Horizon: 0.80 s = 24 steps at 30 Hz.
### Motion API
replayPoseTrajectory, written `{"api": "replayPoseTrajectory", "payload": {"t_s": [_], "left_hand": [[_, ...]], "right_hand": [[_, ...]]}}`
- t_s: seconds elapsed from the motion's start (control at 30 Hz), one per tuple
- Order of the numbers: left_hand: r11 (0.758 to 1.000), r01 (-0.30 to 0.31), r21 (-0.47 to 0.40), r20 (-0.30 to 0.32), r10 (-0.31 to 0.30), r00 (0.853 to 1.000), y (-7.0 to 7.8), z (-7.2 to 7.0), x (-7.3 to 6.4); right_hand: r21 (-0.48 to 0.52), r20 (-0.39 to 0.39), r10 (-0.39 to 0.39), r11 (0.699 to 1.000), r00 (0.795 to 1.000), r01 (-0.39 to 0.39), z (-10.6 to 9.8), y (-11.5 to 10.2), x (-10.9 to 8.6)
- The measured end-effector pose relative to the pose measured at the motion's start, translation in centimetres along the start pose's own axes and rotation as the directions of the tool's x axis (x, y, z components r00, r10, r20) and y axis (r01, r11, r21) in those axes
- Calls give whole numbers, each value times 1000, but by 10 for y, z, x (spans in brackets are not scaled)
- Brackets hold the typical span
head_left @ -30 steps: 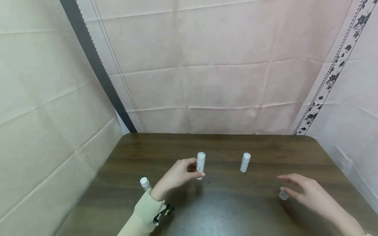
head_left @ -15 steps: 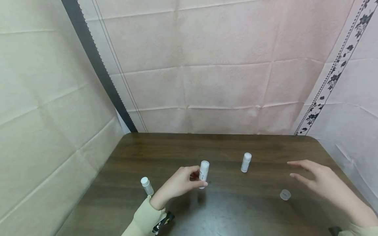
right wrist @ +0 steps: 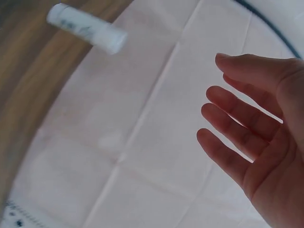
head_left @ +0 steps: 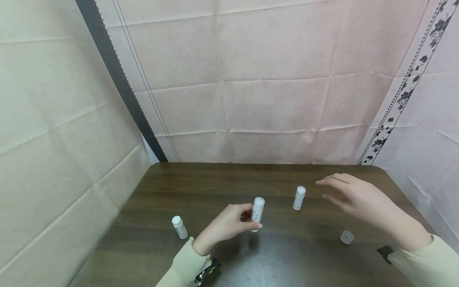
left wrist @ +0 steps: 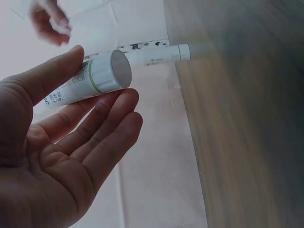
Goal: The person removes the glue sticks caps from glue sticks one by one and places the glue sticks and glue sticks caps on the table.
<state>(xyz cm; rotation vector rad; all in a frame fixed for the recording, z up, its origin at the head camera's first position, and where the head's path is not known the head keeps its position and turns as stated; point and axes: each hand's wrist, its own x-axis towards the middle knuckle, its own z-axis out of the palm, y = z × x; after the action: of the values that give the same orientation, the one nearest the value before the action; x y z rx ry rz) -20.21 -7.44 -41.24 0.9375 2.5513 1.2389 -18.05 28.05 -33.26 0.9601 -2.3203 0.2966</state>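
A: Where is the glue stick to be found relative to the hands?

B: One glue stick is held by the left hand, pinched between thumb and fingers, roughly upright, with its white top left uncovered. Above the table it is held, and a shadow is cast below it. In the left wrist view, the words GLUE STICK can be read on its side

A: And how is the right hand kept?

B: Its fingers are loosely extended, with the thumb set apart from them. By its fingertips a second glue stick is approached on the left but not touched; in the right wrist view a gap is clearly shown

A: What else is seen on the table?

B: A small translucent cap is placed nearer the wearer, below the right hand, and a white-topped container is placed to the left of the left hand

A: What has been changed since half a second ago?

B: The left hand and its stick have been shifted slightly rightward. The right hand has been brought forward and leftward, closer to the second stick. The container's base, then met by the sleeve in view, is now fully seen; the cap has been left in place
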Motion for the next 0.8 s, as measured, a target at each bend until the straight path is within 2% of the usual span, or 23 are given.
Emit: {"api": "replayPoseTrajectory", "payload": {"t_s": [0.1, 0.2, 0.37, 0.53, 0.8], "left_hand": [[1000, 0, 0, 2, 0, 1000, 5, 3, 2], [1000, -19, 1, 4, 19, 1000, 8, 6, 5], [999, -39, -7, 20, 39, 999, 11, 11, 8], [1000, -20, -13, 30, 21, 999, 12, 11, 8], [999, -35, -8, 30, 36, 999, 14, 7, 9]], "right_hand": [[4, -35, -81, 997, 996, 81, 0, -12, 19], [-8, -73, -131, 991, 989, 130, -2, -23, 33], [-29, -98, -201, 980, 975, 199, -3, -38, 45], [-31, -70, -270, 963, 960, 268, 1, -51, 51], [-29, 13, -355, 934, 935, 356, 9, -68, 68]]}}
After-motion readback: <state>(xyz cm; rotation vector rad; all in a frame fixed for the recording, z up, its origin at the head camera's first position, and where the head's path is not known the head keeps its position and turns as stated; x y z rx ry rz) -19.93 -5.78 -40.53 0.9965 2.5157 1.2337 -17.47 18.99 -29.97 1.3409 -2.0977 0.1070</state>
